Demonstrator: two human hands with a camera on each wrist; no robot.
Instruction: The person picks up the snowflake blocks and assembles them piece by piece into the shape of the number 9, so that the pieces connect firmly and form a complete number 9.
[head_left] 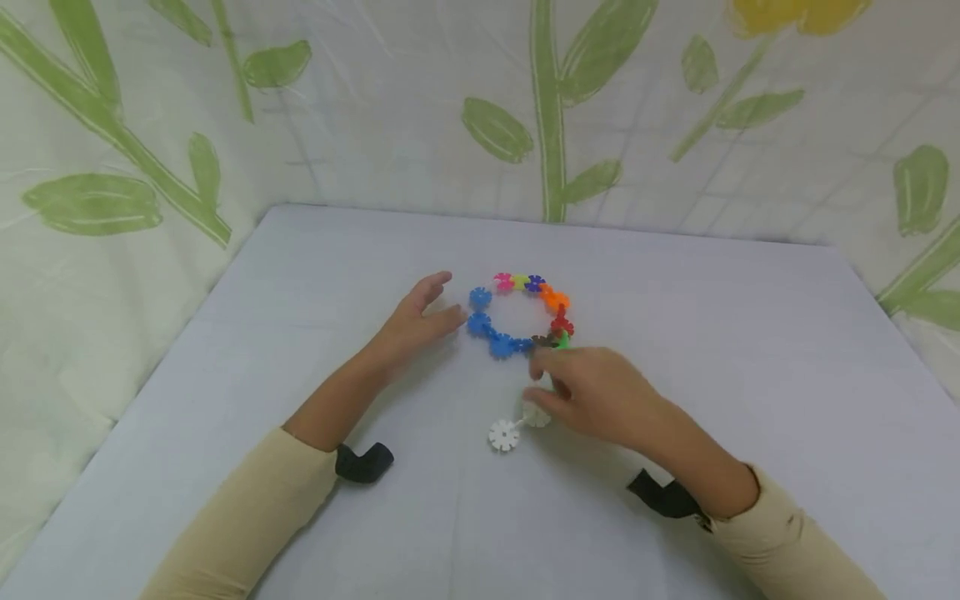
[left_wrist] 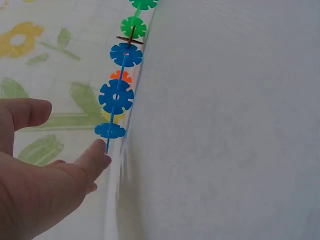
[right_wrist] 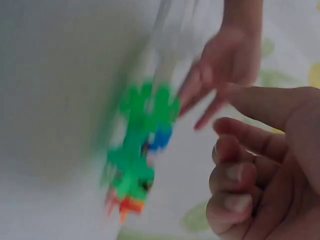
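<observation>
On the table lies a ring of linked snowflake-shaped plastic discs (head_left: 501,345) in blue, pink, yellow, orange, red, brown and green. At its left side my left hand (head_left: 411,323) has its fingers spread, one fingertip very near a blue disc (left_wrist: 110,131); I cannot tell whether they touch. My right hand (head_left: 596,396) hovers at the ring's near right side, fingers loosely bent, thumb apart and nothing between them in the right wrist view. Partly under that hand is a joined pair of white snowflake discs (head_left: 503,435). The green discs (right_wrist: 132,170) look blurred there.
A white cloth covers the table (head_left: 360,533). Behind and beside it hangs a pale curtain (head_left: 390,125) with green leaves and yellow flowers. Black wrist bands (head_left: 365,463) stick out from both beige sleeves (head_left: 247,517).
</observation>
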